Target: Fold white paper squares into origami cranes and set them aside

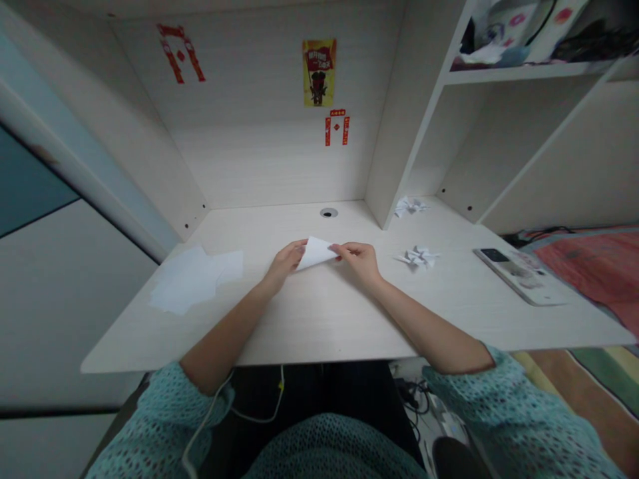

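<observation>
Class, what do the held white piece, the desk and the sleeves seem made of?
White piece: likely matte paper, thin with crisp edges.
Desk: perhaps laminated board, smooth, pale, with faint wood-like grain.
Sleeves: probably knitted yarn, matte, showing an open, holed texture.

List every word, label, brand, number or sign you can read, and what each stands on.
None can be quoted with certainty.
Yellow poster: characters on red, too small and blurred to read.
Lower red sticker set: tiny characters, unreadable.
Upper-left red sticker set: too blurred to read.
Phone: markings on its back, too blurred.
Folded paper: no writing visible.
</observation>
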Action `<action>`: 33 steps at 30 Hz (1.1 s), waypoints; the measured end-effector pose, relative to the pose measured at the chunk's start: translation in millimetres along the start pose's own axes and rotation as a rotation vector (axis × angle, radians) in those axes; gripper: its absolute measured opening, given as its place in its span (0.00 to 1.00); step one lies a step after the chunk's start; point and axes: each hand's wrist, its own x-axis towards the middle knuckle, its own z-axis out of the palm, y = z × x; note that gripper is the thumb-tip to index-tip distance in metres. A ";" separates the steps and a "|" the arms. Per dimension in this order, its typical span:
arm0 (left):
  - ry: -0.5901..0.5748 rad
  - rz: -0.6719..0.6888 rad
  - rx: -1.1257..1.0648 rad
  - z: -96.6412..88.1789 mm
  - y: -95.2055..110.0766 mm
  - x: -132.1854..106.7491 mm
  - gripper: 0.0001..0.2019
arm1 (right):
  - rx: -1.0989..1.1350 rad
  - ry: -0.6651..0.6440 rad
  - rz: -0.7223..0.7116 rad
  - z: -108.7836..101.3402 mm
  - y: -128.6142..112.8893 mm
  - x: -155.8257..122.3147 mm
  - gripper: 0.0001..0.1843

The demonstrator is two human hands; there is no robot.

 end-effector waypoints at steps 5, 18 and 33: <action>0.086 0.066 0.006 12.4 -0.3 -4.9 0.33 | 0.004 0.003 -0.031 5.4 -4.8 -7.1 0.17; 0.200 0.078 0.034 18.1 -2.6 -8.7 0.20 | 0.042 -0.058 -0.160 11.0 0.7 -7.6 0.15; 0.241 0.084 -0.006 21.4 -2.8 -9.4 0.19 | 0.056 -0.086 -0.178 11.1 3.2 -6.5 0.14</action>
